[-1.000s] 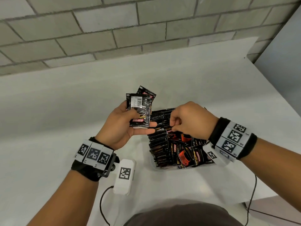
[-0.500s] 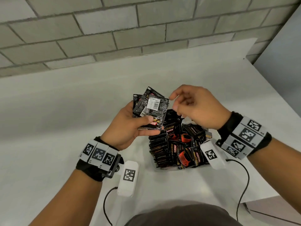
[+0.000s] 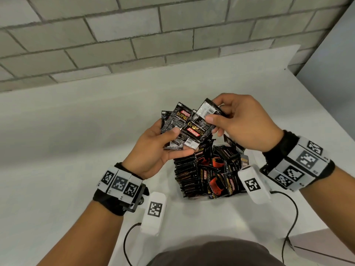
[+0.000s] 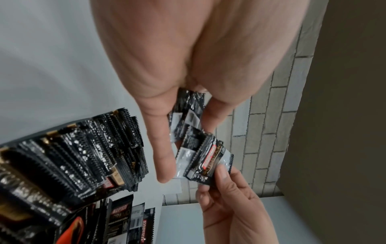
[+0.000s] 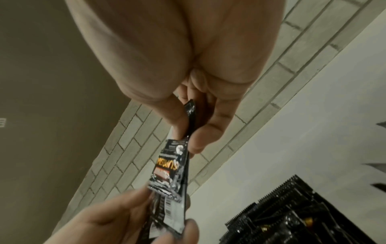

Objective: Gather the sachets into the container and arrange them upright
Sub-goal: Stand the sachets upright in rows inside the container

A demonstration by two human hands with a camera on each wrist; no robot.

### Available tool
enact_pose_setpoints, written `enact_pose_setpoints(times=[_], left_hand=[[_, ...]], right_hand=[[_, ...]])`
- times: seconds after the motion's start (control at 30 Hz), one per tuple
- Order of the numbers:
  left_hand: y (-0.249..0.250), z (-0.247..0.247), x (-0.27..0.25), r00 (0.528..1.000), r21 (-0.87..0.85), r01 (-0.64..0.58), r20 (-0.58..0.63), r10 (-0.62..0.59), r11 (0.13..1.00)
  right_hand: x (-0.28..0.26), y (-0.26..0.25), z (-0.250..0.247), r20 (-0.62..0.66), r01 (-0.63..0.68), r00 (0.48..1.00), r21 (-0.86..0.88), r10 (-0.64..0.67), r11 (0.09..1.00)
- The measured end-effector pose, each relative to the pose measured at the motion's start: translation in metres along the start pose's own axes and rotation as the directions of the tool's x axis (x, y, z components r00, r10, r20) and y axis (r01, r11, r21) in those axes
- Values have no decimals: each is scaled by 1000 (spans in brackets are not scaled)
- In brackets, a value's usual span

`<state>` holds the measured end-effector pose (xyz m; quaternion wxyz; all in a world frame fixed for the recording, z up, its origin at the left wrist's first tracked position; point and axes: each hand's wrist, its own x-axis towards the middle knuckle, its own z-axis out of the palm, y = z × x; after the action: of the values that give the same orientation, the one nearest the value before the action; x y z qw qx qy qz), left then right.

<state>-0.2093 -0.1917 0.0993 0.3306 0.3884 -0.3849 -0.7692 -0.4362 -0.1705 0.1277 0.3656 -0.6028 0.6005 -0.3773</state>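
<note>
My left hand (image 3: pixel 163 148) holds a small fan of black sachets (image 3: pixel 175 121) above the container, thumb pressed on their faces. My right hand (image 3: pixel 240 121) pinches the top black sachet (image 3: pixel 199 125) of that fan by its upper end, thumb on its white label. The left wrist view shows the same sachet (image 4: pixel 208 158) pinched by the right thumb, and the right wrist view has the sachet (image 5: pixel 175 166) hanging from the fingers. Below both hands sits the container (image 3: pixel 194 196), packed with black sachets (image 3: pixel 209 173); those on its left side stand upright in a row, those on the right lie jumbled.
A white table (image 3: pixel 76 131) runs back to a grey brick wall (image 3: pixel 134 35). White tagged modules (image 3: pixel 153 214) hang from both wrists on black cables near the table's front edge. The table's right edge (image 3: pixel 326 120) drops off beside a grey panel.
My right hand rose from the container to the fan in my left hand and took hold of its top sachet. The fan has tilted and spread.
</note>
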Motion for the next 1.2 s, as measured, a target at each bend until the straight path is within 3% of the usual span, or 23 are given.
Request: enact_pose_setpoints(times=[0.2,0.27,0.4,0.5,0.63,0.73,0.83,0.93,1.0,1.07,1.2], left_hand=[[-3,3,1,999,16,-33,38,33,999],[-3,2,2,999,20,-29,24,29,999],[-4,2,2,1000,-10,9,6,-9,1000],[-3,9,3,999,-44,15,32,-14,999],[1,17,8,997,-103,4,73,3,995],[-1,20,12,999,-70,-19,39,22,997],[-6,23,13,999,50,-37,15,36,998],[-11,26,9,999,136,-35,36,30,990],[-13,27,5,999,177,-35,35,29,984],[-15,28,1,998,206,-45,47,36,978],[-20,27,-8,997,285,-73,39,65,956]], right_hand=[[-3,4,3,-25,5,1000,-58,-7,998],[-4,4,5,-106,37,994,-30,-40,999],[-9,0,4,-383,338,877,62,-291,939],[-17,5,9,-300,467,824,-123,-481,876],[-27,25,25,-37,510,835,-322,-549,798],[-38,31,26,14,514,844,-311,-537,799],[-48,32,24,-30,485,861,-248,-507,839],[-53,29,21,-232,335,897,-200,-376,921],[-56,26,18,-334,200,920,-45,-204,979],[-57,23,15,-299,90,952,96,-58,991],[-58,26,13,-184,-4,983,71,17,997]])
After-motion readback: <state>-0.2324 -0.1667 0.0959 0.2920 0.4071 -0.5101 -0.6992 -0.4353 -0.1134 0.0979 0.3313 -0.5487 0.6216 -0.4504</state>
